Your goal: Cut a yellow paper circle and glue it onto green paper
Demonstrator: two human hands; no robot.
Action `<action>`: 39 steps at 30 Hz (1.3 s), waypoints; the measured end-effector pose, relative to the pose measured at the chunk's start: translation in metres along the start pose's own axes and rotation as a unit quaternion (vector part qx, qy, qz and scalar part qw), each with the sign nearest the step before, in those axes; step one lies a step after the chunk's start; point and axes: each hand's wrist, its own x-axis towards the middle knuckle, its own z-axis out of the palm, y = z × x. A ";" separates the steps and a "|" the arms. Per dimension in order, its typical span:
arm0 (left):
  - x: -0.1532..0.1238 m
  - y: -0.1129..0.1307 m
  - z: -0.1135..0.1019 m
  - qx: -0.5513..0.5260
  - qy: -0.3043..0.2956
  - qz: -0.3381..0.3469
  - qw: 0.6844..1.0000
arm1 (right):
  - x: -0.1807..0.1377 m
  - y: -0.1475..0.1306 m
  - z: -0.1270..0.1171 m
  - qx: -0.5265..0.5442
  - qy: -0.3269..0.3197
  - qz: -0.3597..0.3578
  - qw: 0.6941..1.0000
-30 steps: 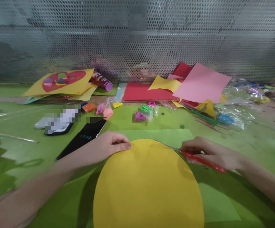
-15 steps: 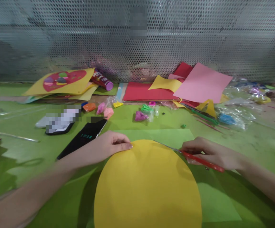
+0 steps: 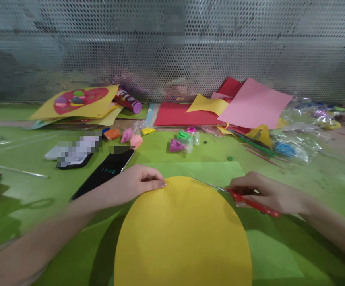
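A large yellow paper [image 3: 184, 234] with a rounded outline fills the lower middle of the view, its near end cut off by the frame. My left hand [image 3: 145, 180] pinches its far left edge between thumb and fingers. Red-handled scissors [image 3: 254, 205] are gripped in my right hand [image 3: 263, 192]. Their thin blade lies along the paper's upper right edge, pointing left. Beneath the yellow paper, a light green sheet [image 3: 274, 250] rests on the green tabletop.
A black phone [image 3: 103, 172] lies beside my left wrist. Coloured clay packets [image 3: 177, 145] are scattered beyond the paper. Green-handled scissors [image 3: 257, 146], pink paper [image 3: 254, 105], red paper [image 3: 187, 115] and a yellow card with a heart [image 3: 80, 99] lie before a perforated metal panel [image 3: 172, 55].
The yellow paper has shifted slightly, its left side now farther left. Both hands keep almost the same place, and the scissors have barely moved.
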 end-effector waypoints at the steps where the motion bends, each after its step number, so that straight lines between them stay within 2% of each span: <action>1: 0.000 0.000 0.000 0.003 0.000 0.000 1.000 | 0.000 0.000 0.000 0.001 0.001 -0.002 1.000; 8: 0.000 0.001 0.000 -0.012 -0.005 -0.002 1.000 | -0.001 0.001 0.000 0.011 0.001 -0.002 1.000; 17: -0.001 0.002 0.001 -0.015 -0.008 0.008 1.000 | 0.000 0.000 0.003 -0.008 0.006 0.034 0.999; 30: 0.000 0.004 0.003 -0.022 -0.018 0.014 0.999 | 0.002 -0.006 0.005 0.016 -0.011 0.018 1.000; 39: 0.001 0.003 0.003 -0.017 -0.012 0.018 1.000 | 0.003 -0.009 0.004 -0.019 -0.008 0.033 0.999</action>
